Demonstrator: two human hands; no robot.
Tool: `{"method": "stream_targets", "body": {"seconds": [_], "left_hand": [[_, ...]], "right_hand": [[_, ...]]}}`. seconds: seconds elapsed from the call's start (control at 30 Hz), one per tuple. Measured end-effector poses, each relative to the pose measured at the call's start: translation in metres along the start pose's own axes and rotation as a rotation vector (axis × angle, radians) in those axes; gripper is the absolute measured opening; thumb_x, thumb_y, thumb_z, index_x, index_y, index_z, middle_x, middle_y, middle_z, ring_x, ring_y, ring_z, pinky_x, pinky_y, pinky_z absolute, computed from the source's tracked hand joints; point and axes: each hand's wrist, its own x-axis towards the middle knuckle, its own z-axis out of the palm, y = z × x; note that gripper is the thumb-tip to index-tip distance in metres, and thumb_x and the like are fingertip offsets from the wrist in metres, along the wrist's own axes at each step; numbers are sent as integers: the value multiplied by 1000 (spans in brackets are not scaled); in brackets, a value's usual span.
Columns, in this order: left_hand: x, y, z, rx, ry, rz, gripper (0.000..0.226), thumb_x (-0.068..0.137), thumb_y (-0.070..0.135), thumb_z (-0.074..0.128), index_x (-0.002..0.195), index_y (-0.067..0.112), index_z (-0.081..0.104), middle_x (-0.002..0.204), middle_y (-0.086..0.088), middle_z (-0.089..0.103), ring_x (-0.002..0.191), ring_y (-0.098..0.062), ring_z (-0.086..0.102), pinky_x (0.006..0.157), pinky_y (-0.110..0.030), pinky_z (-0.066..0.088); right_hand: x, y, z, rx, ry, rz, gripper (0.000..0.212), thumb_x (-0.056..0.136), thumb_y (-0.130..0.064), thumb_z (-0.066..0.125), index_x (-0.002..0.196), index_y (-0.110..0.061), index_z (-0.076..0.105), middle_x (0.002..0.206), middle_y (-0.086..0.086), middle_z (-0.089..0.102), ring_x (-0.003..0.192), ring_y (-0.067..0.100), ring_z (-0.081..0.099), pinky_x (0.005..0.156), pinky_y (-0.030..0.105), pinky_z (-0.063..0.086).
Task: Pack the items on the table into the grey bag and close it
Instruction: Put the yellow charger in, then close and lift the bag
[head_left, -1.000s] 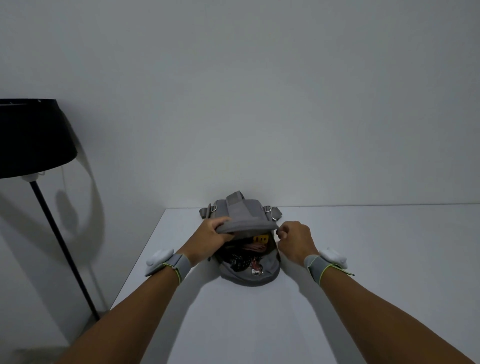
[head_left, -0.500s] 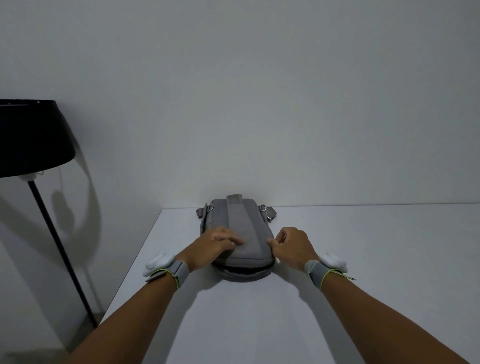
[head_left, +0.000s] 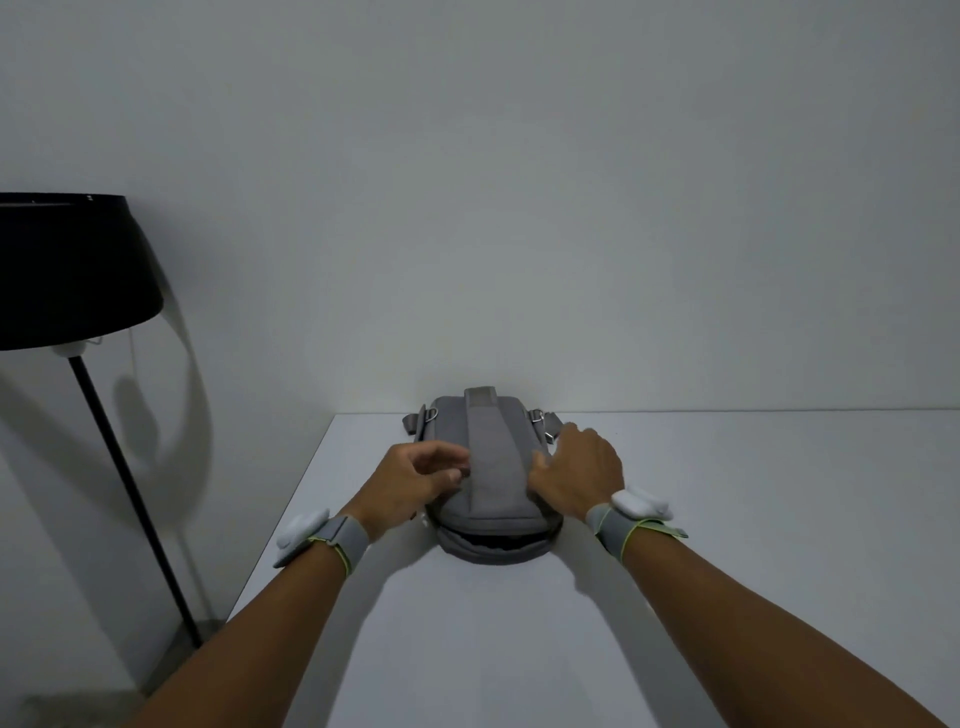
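While the grey bag (head_left: 493, 467) lay flat on the white table (head_left: 727, 519) near its far edge, its flap was folded down and a dark gap showed along the near rim; the left hand (head_left: 415, 480) rested on its left side, fingers loosely curled, pinching nothing; the right hand (head_left: 579, 470) pressed its right side, fingers straight and together; a black floor lamp (head_left: 72, 270) stood left.

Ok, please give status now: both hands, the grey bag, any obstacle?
Left hand and right hand rest on grey bag, fingers relaxed. Flap down, front edge gaping, not fully closed. Nothing in the way on table.
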Motion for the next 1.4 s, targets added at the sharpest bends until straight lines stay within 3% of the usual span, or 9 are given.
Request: {"method": "stream_targets", "body": {"seconds": [0.1,0.2,0.3,0.43,0.53,0.8,1.0,1.17,1.4], "left_hand": [[3,3,-10,-158,237,-119,20,93,-2,70,112,-6,72,106,-29,75,86,-30,73,75,-28,64],[6,-4,-23,-161,348,-282,16,95,4,67,106,-6,72,105,-28,75,75,-29,71,68,-33,60],[7,-13,-33,-145,315,-441,22,96,14,66,106,-6,72,104,-25,76,72,-31,72,64,-32,61],[8,-17,-40,-115,225,-566,43,99,39,62,102,-3,73,91,-19,79,73,-34,75,70,-39,60],[9,-15,-38,-37,131,-618,43,95,41,64,97,-1,72,81,-16,77,66,-31,75,68,-34,53],[5,-7,-23,37,83,-647,19,87,14,51,75,4,62,74,-22,73,66,-36,69,61,-31,47],[7,-7,-13,79,199,-608,18,78,-9,53,62,-3,61,62,-23,64,46,-27,55,49,-28,46],[5,-3,-3,83,285,-582,31,73,-17,54,49,4,52,47,-12,54,34,-20,45,35,-18,32],[7,-6,3,108,351,-564,24,87,-1,61,64,6,58,44,-4,57,52,-23,54,62,-31,53]], "right_hand": [[3,-27,4,43,-4,-135,30,81,-42,57,93,-14,59,99,11,65,89,32,63,75,36,51],[3,-53,12,116,-167,-283,25,85,-42,60,91,-17,60,93,3,68,86,26,63,77,36,54],[-1,-77,26,88,-286,-440,22,88,-35,62,96,-14,65,93,5,69,86,26,65,80,38,56],[-11,-105,42,-27,-389,-588,23,75,-28,71,94,-16,69,91,4,70,82,26,66,75,36,58],[-17,-114,51,-184,-404,-627,25,74,-24,72,95,-11,71,90,9,70,82,30,68,74,34,57],[-21,-109,49,-140,-391,-624,17,84,-21,72,96,-9,70,94,13,70,78,30,62,70,35,51],[-28,-108,38,-150,-357,-655,13,81,-14,73,91,-7,75,85,14,69,72,31,64,64,35,55],[-30,-104,27,-182,-356,-660,10,77,-14,75,84,-8,76,74,8,66,67,27,64,66,35,60],[-38,-90,14,-159,-428,-661,11,78,-17,72,87,-13,77,83,7,72,71,28,63,65,30,53]]}}
